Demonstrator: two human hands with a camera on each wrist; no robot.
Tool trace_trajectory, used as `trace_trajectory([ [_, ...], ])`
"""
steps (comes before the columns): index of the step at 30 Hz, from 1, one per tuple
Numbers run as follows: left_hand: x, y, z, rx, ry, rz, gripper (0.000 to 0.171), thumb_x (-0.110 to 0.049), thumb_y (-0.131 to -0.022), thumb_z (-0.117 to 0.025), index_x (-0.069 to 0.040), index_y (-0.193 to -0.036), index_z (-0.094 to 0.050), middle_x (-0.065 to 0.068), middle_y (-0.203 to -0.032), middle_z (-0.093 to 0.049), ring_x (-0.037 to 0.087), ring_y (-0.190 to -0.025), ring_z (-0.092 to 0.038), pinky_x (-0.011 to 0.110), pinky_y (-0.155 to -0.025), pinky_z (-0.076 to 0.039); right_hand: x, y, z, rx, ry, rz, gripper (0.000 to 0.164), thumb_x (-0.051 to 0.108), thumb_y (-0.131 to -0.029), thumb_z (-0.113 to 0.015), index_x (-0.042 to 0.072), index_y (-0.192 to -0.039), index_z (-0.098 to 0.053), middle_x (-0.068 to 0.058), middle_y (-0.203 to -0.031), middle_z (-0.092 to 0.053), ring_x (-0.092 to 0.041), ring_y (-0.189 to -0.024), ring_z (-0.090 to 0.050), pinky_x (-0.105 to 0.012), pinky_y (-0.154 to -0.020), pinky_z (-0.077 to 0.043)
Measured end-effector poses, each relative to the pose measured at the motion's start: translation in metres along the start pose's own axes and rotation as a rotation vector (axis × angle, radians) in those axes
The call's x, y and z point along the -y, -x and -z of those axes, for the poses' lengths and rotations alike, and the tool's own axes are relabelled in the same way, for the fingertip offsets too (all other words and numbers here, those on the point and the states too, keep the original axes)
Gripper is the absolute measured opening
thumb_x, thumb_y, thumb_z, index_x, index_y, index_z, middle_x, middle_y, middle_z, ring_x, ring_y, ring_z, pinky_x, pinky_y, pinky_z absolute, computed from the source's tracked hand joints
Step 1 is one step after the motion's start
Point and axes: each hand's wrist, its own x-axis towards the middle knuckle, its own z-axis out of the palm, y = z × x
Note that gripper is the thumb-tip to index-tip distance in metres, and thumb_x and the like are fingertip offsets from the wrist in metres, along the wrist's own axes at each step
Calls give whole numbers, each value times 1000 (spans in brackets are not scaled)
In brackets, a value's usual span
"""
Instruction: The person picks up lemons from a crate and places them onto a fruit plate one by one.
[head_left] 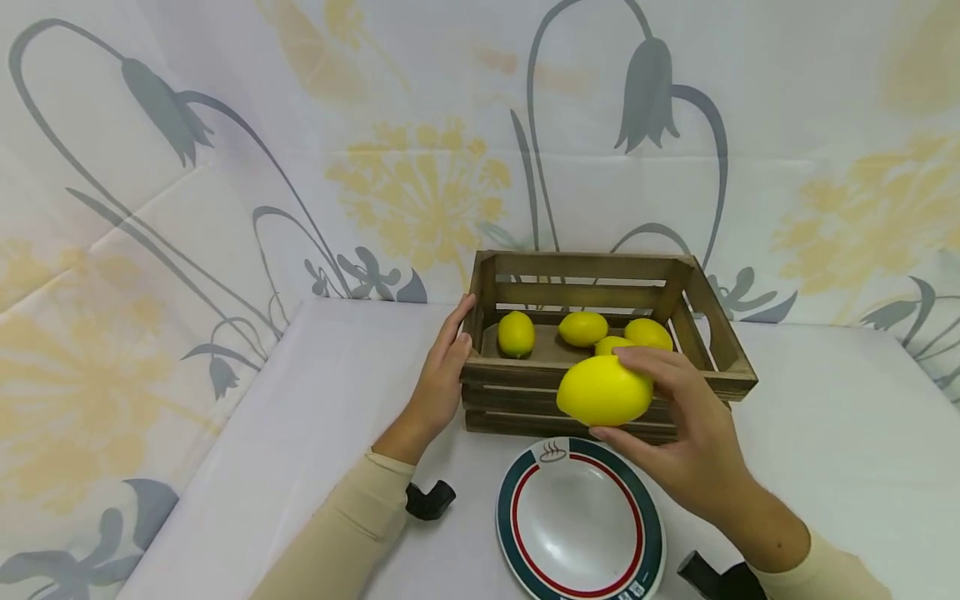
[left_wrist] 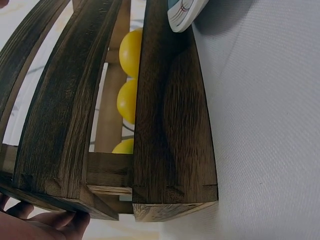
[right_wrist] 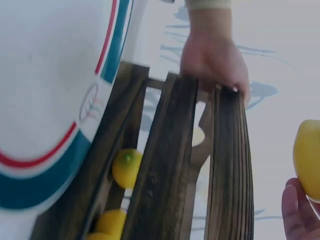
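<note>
My right hand (head_left: 686, 429) pinches a yellow lemon (head_left: 604, 390) between thumb and fingers, in front of the crate's near wall and above the plate's far rim. At the crate's left end, my left hand (head_left: 437, 383) grips the side of the dark wooden slatted crate (head_left: 555, 375); its fingers (left_wrist: 55, 220) show at the crate's corner in the left wrist view. Inside the crate lie several lemons, one lemon (head_left: 516, 334) apart at the left and the others toward the middle and right. The right wrist view shows the held lemon (right_wrist: 307, 157) at its right edge.
A white plate (head_left: 579, 525) with a teal rim and red ring lies right in front of the crate. The white table (head_left: 847, 433) meets a flower-printed cloth (head_left: 427, 192) behind the crate. Black wrist mounts (head_left: 430, 500) show near both forearms.
</note>
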Motion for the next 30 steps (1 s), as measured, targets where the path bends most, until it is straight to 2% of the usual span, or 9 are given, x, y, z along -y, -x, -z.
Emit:
trace_trajectory([
  [4,0,0,-1,-1,1,2,52,-26,-109,-26,-17,-160,-23,-2,-168,-16,17,-156,-10,51,-127,-10,5,9,-2,9,-99,-43,72,37,-85,-77,-17,-124,-51,-18,-127,-55,-17,-122,-55,-18,-102,-48],
  [7,0,0,-1,-3,-6,3,51,-25,-109,-26,-18,-160,-23,-3,-168,-17,16,-156,-11,50,-127,-10,7,15,-3,32,-153,-124,69,16,-78,-86,-17,-125,-48,-16,-127,-53,-15,-119,-56,-17,-100,-50],
  [11,0,-1,0,1,-22,-9,51,-25,-109,-26,-17,-160,-23,-2,-168,-17,17,-156,-11,51,-127,-10,9,22,-5,116,-117,-262,80,-11,-62,-89,-8,-129,-46,-11,-131,-53,-6,-116,-57,-13,-94,-51],
  [12,-1,-1,1,3,-23,-13,51,-26,-109,-26,-17,-160,-23,-2,-168,-17,17,-156,-11,51,-127,-10,9,24,-6,143,-87,-283,82,-12,-60,-89,-5,-130,-47,-10,-131,-54,-3,-115,-57,-12,-93,-51],
  [17,-2,-3,1,10,-22,-26,52,-27,-109,-25,-18,-160,-23,-3,-168,-16,15,-156,-10,51,-127,-10,5,29,-8,235,-20,-305,77,-2,-65,-90,3,-129,-47,-8,-130,-60,-3,-114,-59,-13,-90,-52],
  [23,1,-2,1,8,-16,-16,52,-27,-109,-25,-18,-160,-23,-2,-168,-16,16,-156,-10,52,-127,-10,-2,34,-11,317,10,-367,72,13,-71,-91,16,-133,-54,2,-128,-59,-6,-107,-59,-18,-86,-56],
  [30,3,-1,2,9,-17,-8,52,-28,-109,-25,-19,-160,-23,-2,-168,-15,16,-156,-9,51,-127,-10,-12,40,-17,413,-47,-402,65,14,-75,-88,25,-130,-56,6,-129,-54,-8,-113,-55,-19,-94,-54],
])
